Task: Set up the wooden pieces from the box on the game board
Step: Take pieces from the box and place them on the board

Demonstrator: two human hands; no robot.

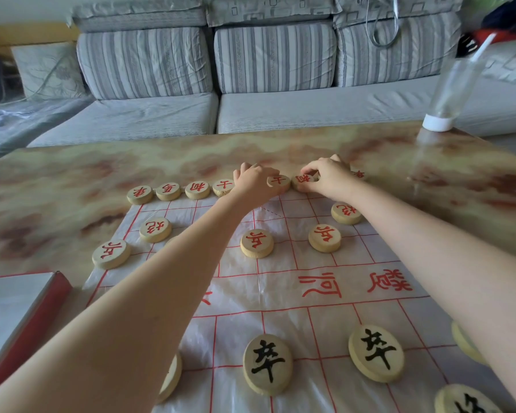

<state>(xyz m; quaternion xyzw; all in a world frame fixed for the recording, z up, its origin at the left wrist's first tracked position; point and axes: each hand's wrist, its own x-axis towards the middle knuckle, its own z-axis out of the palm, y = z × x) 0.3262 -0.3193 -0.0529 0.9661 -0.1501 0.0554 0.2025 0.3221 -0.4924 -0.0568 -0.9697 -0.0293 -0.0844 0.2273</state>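
Pinching a round wooden piece point(303, 180) by its rim at the far edge of the game board point(280, 281), the right hand point(325, 177) sits beside the left hand point(256, 181). It looks hard, light and smooth, so its sides seem best to hold. The left hand hides its spot, so I cannot tell if it holds anything.

Flat on the translucent red-gridded board point(319, 293), red-lettered wooden discs point(257, 243) line the far rows and black-lettered discs point(267, 364) the near ones; the red-edged box point(27, 317) sits at left.
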